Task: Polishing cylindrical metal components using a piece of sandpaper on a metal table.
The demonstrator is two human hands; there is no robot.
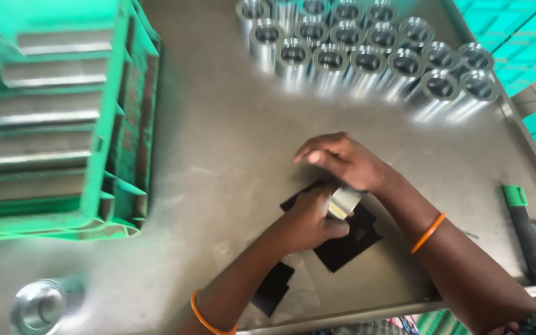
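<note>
My left hand (308,220) and my right hand (342,162) are closed together around one shiny metal sleeve (344,202) low over the steel table (218,155). The left hand grips it from below and the right hand covers its top. Under them lies a black square sheet (352,239). A second, smaller black piece (274,286) lies near my left forearm. Each wrist wears an orange bangle.
Several upright metal sleeves (367,59) stand in rows at the table's far side. A green plastic crate (57,118) holding metal bars fills the left. One metal ring (37,307) sits at the near left corner. A green-and-black handled tool (524,232) lies at the right edge.
</note>
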